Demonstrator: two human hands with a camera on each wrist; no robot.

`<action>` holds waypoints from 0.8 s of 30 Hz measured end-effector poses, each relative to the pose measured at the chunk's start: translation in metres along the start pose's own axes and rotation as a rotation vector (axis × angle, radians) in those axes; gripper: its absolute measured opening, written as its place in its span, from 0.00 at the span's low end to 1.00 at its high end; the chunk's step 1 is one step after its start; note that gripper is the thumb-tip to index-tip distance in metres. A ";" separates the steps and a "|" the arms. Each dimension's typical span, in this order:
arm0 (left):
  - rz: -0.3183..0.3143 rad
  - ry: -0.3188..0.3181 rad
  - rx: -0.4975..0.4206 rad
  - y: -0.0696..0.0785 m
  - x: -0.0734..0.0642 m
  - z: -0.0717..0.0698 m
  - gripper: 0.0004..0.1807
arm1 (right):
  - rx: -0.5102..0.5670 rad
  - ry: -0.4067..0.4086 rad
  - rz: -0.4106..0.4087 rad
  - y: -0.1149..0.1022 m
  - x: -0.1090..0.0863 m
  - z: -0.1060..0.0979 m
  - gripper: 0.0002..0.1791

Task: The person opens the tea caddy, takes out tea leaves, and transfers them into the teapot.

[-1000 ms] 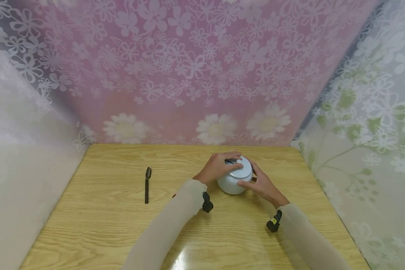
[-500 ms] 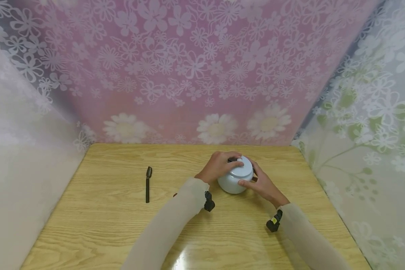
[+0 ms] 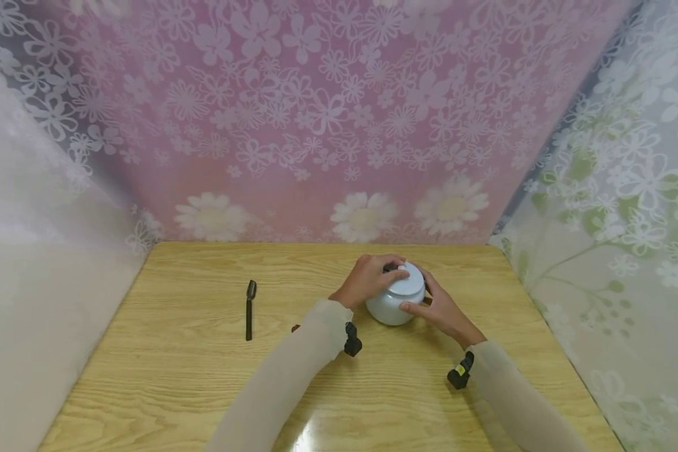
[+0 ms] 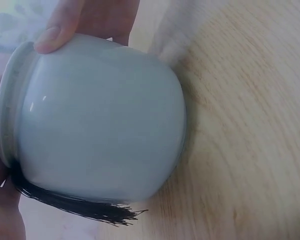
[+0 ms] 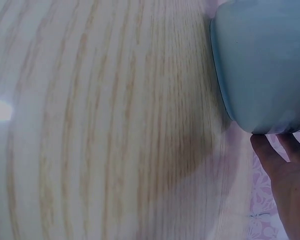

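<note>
While the right hand (image 3: 441,312) curls its fingers round the pale jar (image 3: 388,312), which stands on the table (image 3: 147,376), the left hand (image 3: 366,277) pinches the top of its lid (image 3: 410,284). A black tassel (image 4: 80,203) hangs from the rim; a dark spoon-like tool (image 3: 249,317) lies well apart.

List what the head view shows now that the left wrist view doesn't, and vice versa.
Head only: the black utensil lying on the table, the flat top of the lid, and a small reddish-brown thing mostly hidden by the left sleeve.
Left wrist only: black strands along the jar's side, with frayed loose ends.
Both: the white jar, the table, the right hand on the jar, and at least part of the left hand.
</note>
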State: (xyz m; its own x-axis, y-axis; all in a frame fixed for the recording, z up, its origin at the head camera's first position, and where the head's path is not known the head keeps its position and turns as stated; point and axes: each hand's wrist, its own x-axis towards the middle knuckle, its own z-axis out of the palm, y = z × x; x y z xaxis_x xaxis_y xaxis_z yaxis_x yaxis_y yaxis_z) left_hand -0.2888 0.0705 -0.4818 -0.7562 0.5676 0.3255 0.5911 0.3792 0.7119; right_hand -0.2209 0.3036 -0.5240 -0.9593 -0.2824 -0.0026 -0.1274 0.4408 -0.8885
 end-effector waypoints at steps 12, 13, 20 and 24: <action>-0.052 0.014 -0.148 -0.004 -0.002 -0.014 0.18 | 0.051 -0.002 0.013 -0.001 0.001 0.006 0.55; -0.046 0.015 -0.155 -0.004 -0.004 -0.015 0.19 | 0.050 0.000 0.011 -0.002 0.001 0.006 0.55; 0.041 0.025 -0.200 0.007 -0.014 -0.021 0.18 | 0.057 -0.013 0.008 -0.002 0.000 0.004 0.56; 0.075 0.018 -0.201 0.014 -0.018 -0.025 0.18 | 0.049 -0.004 0.022 0.000 -0.003 0.003 0.57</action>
State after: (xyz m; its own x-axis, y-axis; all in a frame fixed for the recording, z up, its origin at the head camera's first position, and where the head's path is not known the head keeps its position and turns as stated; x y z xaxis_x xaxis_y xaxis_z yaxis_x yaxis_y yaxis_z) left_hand -0.2741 0.0473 -0.4622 -0.7180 0.5748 0.3926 0.5797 0.1816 0.7944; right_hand -0.2176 0.3021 -0.5255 -0.9607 -0.2765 -0.0239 -0.0939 0.4048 -0.9096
